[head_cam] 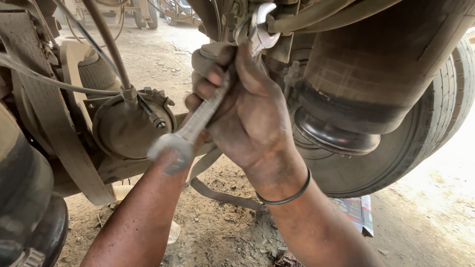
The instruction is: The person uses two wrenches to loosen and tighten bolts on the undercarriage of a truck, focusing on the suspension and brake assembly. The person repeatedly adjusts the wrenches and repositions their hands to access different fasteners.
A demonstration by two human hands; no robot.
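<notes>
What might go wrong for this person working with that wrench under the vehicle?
The wrench may slip off the fitting overhead, knocking the right hand against nearby metal. The left hand only touches the wrench's lower end, so grip looks weak. Grime on both hands adds to slipping.

Silver wrench (pixel 208 106), black wrist bangle (pixel 287 198), dusty brown brake chamber (pixel 126 129).

Round brake chamber (pixel 129 129), black air spring (pixel 356 89), tyre (pixel 435 133), printed paper (pixel 357 211) on dirt ground (pixel 420 227)
</notes>
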